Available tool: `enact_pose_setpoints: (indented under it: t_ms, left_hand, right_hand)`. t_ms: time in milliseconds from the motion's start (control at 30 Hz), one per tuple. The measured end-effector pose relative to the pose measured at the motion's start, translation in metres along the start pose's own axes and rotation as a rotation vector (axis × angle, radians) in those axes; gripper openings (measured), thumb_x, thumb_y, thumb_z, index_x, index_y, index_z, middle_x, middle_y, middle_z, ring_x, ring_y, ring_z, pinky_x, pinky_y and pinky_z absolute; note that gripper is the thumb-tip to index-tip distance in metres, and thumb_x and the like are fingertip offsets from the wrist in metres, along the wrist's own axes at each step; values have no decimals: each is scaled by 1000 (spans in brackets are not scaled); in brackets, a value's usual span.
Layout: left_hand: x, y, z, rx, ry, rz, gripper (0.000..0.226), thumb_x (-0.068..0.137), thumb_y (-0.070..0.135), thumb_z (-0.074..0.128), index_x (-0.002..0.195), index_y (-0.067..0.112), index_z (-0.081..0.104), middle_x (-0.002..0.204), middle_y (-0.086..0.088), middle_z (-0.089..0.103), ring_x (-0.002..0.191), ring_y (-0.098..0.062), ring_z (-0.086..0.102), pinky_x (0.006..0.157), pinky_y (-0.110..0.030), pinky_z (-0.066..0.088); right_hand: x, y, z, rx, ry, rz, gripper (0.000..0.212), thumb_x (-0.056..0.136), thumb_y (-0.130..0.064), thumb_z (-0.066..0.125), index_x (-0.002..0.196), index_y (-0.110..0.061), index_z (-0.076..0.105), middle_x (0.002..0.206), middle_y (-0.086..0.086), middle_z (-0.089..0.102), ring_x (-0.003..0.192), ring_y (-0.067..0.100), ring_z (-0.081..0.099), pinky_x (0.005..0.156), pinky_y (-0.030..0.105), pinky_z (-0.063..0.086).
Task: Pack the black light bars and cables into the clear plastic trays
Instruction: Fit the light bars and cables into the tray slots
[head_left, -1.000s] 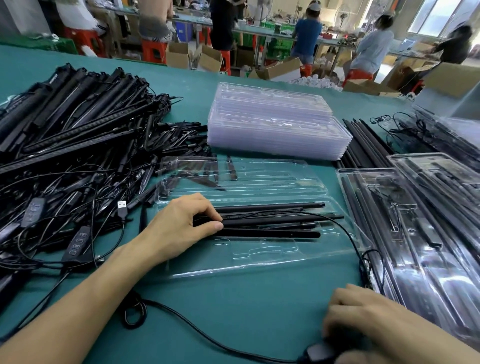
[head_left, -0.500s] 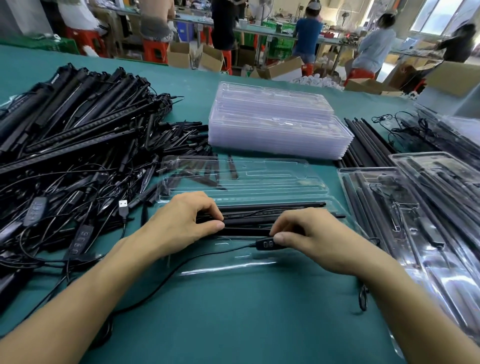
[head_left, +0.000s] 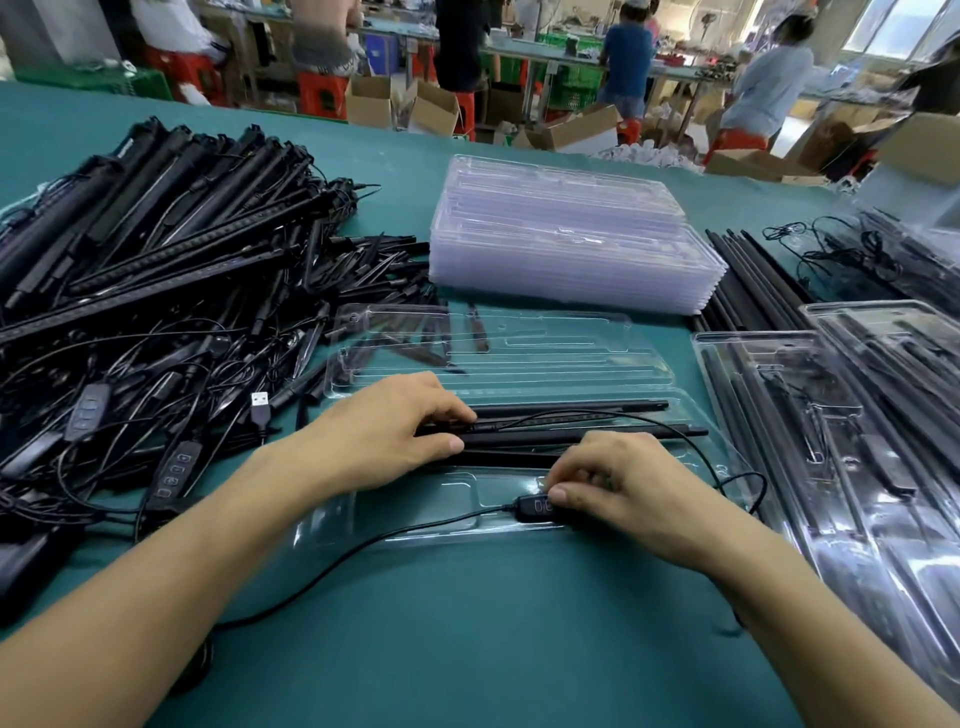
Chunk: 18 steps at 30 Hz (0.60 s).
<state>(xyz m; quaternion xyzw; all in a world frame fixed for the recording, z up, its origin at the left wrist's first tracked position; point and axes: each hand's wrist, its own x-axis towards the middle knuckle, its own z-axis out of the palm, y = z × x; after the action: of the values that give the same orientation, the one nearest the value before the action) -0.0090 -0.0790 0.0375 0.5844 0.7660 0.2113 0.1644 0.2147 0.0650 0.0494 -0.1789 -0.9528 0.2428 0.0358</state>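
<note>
A clear plastic tray (head_left: 431, 512) lies open on the green table in front of me. Several black light bars (head_left: 587, 434) lie side by side in its slots. My left hand (head_left: 384, 436) grips the left ends of these bars, thumb and fingers curled round them. My right hand (head_left: 618, 480) pinches a black inline controller (head_left: 535, 506) and holds it down in the tray's front recess. Its thin black cable (head_left: 363, 545) trails off to the left over the table, and another loop runs past the bars to the right.
A big heap of black bars and tangled cables (head_left: 156, 291) fills the left. A stack of empty clear trays (head_left: 571, 244) stands behind. Packed trays (head_left: 857, 441) and loose bars (head_left: 748, 280) lie on the right. People work at benches in the background.
My right hand came up from the table's near edge with the controller and brought it to the tray's front recess. The left hand stayed on the bars.
</note>
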Motion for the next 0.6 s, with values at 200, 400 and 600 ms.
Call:
enact_pose_setpoints:
  t_ms: [200,400,600]
  left_hand:
    - [-3,3,7,86,18,21,34,96,38,57,130,34,60,113,14,52,111,-11,51,100,-40,42]
    - [0,18,20,-67,150,86,26,89,34,62,115,28,67,109,11,62,103,-9,60,95,-38,48]
    - [1,39,36,121,122,22,72,64,90,40,117,43,56,120,19,54,115,-7,50,99,-36,40]
  right_hand:
    - [11,-7,-8,63,-66,186,10,80,-36,78,74,-30,73,69,-11,70,67,-2,59,58,12,41]
    - [23,-15,-17,31,-143,263,16,74,-41,82,65,-33,71,60,-17,66,58,-12,54,52,8,37]
    - [22,-17,-12,35,-73,224,19,70,-47,82,67,-31,72,61,-14,67,60,-6,56,53,11,39]
